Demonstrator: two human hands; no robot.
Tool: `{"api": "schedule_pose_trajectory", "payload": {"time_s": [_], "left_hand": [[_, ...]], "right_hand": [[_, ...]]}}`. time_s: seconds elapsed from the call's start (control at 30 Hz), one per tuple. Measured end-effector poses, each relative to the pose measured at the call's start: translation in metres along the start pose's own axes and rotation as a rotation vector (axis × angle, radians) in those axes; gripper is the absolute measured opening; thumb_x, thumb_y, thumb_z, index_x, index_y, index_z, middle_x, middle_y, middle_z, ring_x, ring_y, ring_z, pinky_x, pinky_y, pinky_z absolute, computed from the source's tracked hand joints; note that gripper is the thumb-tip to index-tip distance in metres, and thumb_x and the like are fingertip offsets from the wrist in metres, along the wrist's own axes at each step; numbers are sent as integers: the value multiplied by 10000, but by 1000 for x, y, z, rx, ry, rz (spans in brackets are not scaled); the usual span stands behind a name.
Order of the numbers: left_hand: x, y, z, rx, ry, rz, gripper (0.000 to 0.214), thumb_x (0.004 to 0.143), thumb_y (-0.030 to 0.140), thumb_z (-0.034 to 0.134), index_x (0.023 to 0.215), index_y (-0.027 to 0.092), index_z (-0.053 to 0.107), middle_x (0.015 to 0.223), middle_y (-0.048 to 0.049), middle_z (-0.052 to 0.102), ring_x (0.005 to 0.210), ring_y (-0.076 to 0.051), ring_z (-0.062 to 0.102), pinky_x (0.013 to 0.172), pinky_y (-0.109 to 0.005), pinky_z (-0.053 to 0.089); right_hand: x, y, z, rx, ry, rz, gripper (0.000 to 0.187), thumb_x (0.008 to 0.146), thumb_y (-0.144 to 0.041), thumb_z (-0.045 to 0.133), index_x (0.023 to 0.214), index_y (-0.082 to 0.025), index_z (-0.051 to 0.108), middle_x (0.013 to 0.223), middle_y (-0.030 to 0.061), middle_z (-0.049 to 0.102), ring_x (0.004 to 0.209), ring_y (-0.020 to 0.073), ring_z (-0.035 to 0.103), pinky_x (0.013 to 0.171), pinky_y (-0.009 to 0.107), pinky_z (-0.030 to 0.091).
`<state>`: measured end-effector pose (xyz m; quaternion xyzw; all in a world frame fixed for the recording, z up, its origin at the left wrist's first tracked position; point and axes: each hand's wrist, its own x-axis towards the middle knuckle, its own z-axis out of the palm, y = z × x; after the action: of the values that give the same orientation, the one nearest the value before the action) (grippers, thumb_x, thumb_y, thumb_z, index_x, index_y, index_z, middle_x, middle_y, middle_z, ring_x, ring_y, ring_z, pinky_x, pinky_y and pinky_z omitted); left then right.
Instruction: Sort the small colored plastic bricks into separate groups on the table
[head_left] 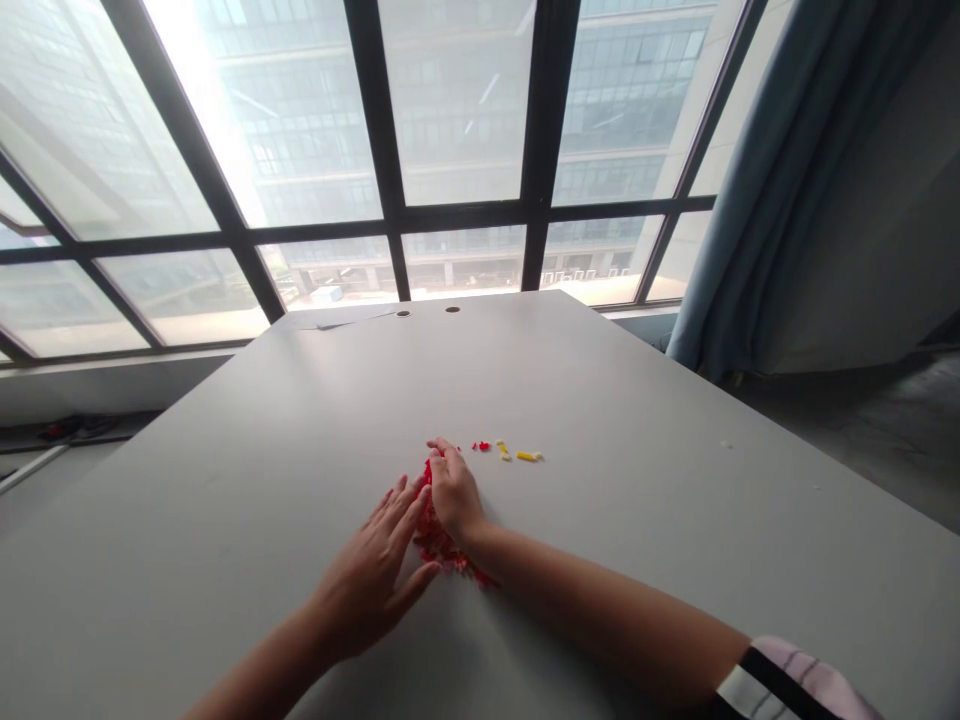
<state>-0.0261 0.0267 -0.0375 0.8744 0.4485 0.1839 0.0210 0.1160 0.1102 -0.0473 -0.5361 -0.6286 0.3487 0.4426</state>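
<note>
A heap of small red pieces point(435, 535) lies on the white table, cupped between my two hands. My left hand point(382, 550) touches its left side, fingers stretched out and thumb spread toward the near edge of the heap. Against the far right side rests my right hand point(454, 490), its fingers extended and bent around the pile. Part of the heap is hidden under the right hand. The pieces are too small to name their kind. Just right of the right hand lie a few loose red bits point(483, 446) and several yellow and white pieces point(526, 456).
The white table point(637, 430) reaches to the window wall, with two round cable holes point(403, 314) near its far edge. Tiny white specks point(726, 444) lie toward the right. A blue curtain point(757, 230) hangs beyond the table's right edge.
</note>
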Motion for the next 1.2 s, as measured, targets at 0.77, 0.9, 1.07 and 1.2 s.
{"api": "schedule_pose_trajectory", "payload": {"time_s": [0.77,0.9,1.07,1.2], "left_hand": [[30,76,25,-65,-281,343,575,1003,354,403,1515,122,277,1555,-122,323,1462,-257,252,1200,-410,293],[4,52,17,20,-234,259,585,984,292,452,1517,139,269,1530,-131,368,1443,-258,299,1176,-428,347],[-6,32,7,133,-133,256,483,987,187,402,1467,137,364,1482,-125,453,1406,-265,368,1119,-430,431],[2,28,4,123,-58,246,474,961,154,444,1433,157,409,1469,-127,478,1430,-276,321,1128,-475,415]], "right_hand": [[40,23,-34,-389,-298,-206,321,951,-343,576,1229,-182,577,1252,94,592,1047,219,617,878,434,539],[39,5,2,-200,-358,-190,314,954,-343,572,1226,-187,580,1254,94,592,1045,216,616,879,430,539],[42,-5,7,91,-381,-117,302,956,-347,566,1213,-190,589,1249,89,596,1040,215,618,878,423,540],[43,7,-33,265,-317,-25,332,948,-347,582,1231,-175,574,1243,93,596,1042,221,619,872,435,542]]}}
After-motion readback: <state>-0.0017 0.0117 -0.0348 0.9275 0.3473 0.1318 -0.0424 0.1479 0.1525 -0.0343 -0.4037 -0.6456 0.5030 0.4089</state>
